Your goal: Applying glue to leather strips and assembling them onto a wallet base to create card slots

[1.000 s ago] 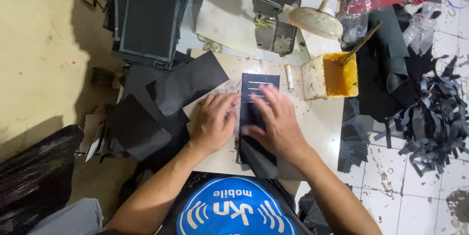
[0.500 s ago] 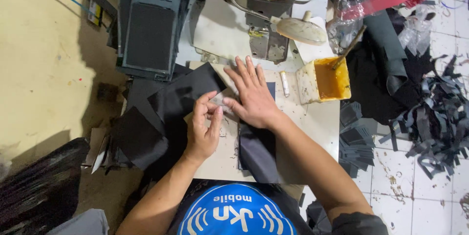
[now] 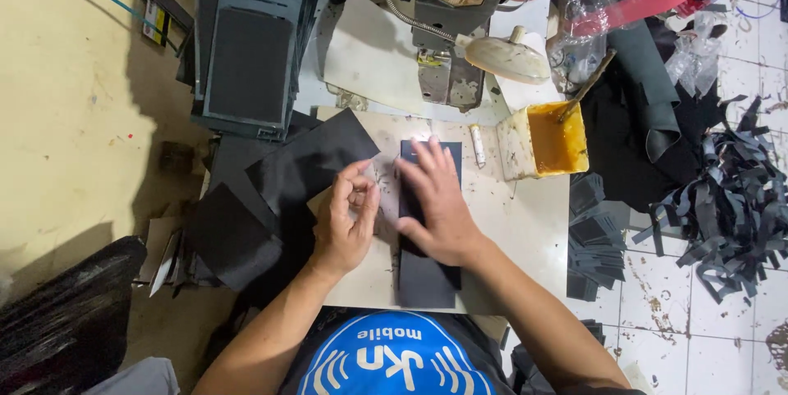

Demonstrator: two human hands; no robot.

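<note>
The right hand (image 3: 439, 206) had been shifted back flat onto the long black strip (image 3: 427, 268); the left hand (image 3: 345, 219) was curled narrow, its contents indiscernible, glue tub (image 3: 546, 141) nearby.

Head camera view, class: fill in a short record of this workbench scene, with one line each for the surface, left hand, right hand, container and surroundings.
Surface: pale, stained work board
Left hand: left hand raised slightly, fingertips pinched together; whether it grips anything cannot be told
Right hand: right hand pressed flat on a long dark rectangular sheet strip
Container: square yellow tub of orange glue with a stick in it
Surroundings: loose black sheet pieces to the left, heap of dark offcut strips on the tiled floor
</note>
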